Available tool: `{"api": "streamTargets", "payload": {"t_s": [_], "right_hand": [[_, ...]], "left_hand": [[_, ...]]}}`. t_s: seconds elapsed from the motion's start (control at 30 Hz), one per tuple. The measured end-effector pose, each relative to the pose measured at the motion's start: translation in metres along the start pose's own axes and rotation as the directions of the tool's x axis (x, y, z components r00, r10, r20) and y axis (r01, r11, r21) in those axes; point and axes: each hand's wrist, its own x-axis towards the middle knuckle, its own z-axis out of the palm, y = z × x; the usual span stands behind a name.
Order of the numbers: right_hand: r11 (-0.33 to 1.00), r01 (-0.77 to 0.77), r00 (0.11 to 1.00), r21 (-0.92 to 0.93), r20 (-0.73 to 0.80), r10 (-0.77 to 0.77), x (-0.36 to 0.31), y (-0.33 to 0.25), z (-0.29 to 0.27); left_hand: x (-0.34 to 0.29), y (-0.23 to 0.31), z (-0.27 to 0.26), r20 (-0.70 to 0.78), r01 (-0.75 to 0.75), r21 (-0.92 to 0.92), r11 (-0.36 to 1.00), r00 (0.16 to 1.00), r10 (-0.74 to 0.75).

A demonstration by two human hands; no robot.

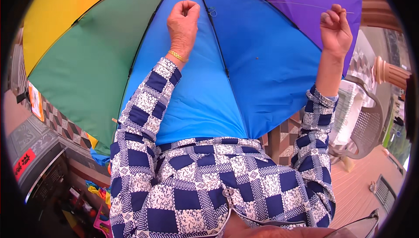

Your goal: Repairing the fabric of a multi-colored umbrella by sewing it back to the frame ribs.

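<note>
A large rainbow umbrella [192, 85] lies opened before me, its black ribs [221, 54] facing up. Over the light blue panel, my left hand [183, 22] is closed in a pinch between two ribs. What its fingertips hold is hidden. A small loop of thread [212, 12] sits on the rib just right of that hand. My right hand [336, 28] is raised at the right, by the purple panel, with fingers closed on a thin pale thread [297, 3]. The thread stretches leftward above the dark blue panel. A short thin end sticks out past the right fingertips; whether it is a needle, I cannot tell.
A grey plastic chair [365, 124] with a white stack of material [345, 109] stands at the right. Reddish columns [393, 74] rise behind it. At lower left are a dark cabinet [48, 172] and a pink basket [102, 222]. Patterned tiles [65, 122] show beyond the umbrella's edge.
</note>
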Motion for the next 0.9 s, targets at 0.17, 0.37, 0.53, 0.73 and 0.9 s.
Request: {"api": "streamTargets", "payload": {"t_s": [0.17, 0.37, 0.53, 0.73, 0.9], "right_hand": [[0.980, -0.005, 0.990, 0.200, 0.139, -0.023, -0.001, -0.084, 0.009], [0.976, 0.210, 0.978, 0.064, 0.009, -0.211, -0.007, -0.143, -0.020], [0.946, 0.245, 0.968, -0.210, 0.000, -0.251, -0.006, -0.118, -0.020], [0.568, 0.042, 0.989, -0.822, 0.113, 0.091, -0.031, 0.055, 0.016], [0.240, 0.012, 0.924, -0.971, 0.102, 0.368, -0.050, 0.157, 0.021]], "left_hand": [[0.001, -0.014, 0.018, 0.111, -0.321, 0.484, 0.814, 0.945, 0.307], [-0.003, -0.027, 0.016, 0.162, -0.355, 0.690, 0.631, 0.925, 0.344], [0.006, -0.016, 0.021, 0.225, -0.458, 0.726, 0.513, 0.863, 0.452], [0.032, 0.002, 0.018, 0.272, -0.503, 0.547, 0.669, 0.863, 0.426], [0.043, 0.029, 0.039, 0.372, -0.152, 0.435, 0.888, 0.928, -0.023]]}}
